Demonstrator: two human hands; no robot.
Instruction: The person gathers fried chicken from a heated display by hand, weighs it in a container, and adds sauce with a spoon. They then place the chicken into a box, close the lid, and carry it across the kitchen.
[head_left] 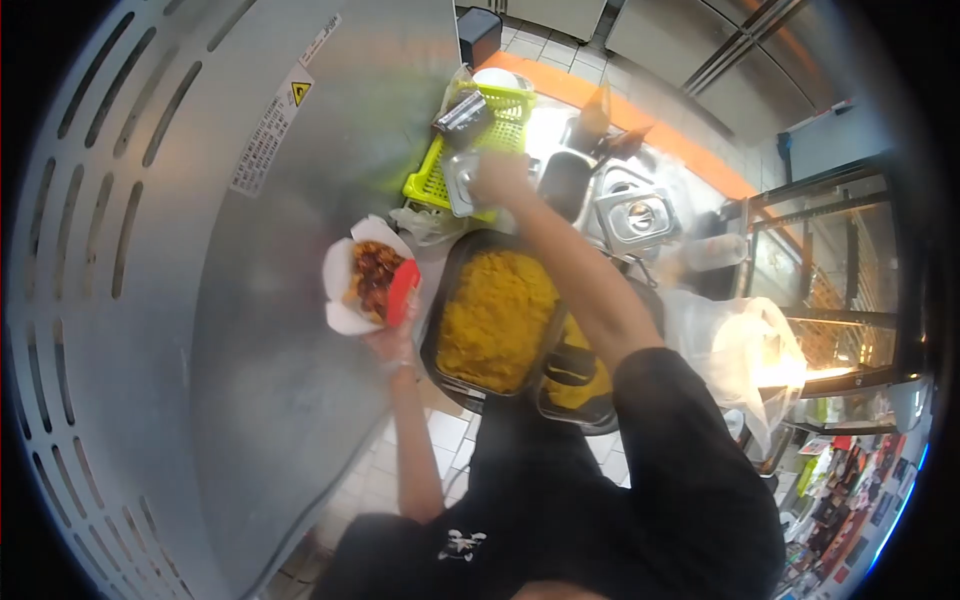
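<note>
— Takeout box [365, 275], where is it?
— Left hand [395, 335] grips it, open and part-filled, left of the rice tray [495, 320].
— And the right hand [500, 175]?
— Far, at a steel tin [460, 180] by the green basket [495, 125]; fingers blurred, cannot tell.
— Advice?
— Keep the box level, I'd say.
— Writing?
— A warning label [275, 125], unreadable.

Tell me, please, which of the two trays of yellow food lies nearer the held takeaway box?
The larger tray, heaped full and in plain view, beside the box in the left hand. The other tray lies farther right, mostly hidden under the right arm.
</note>
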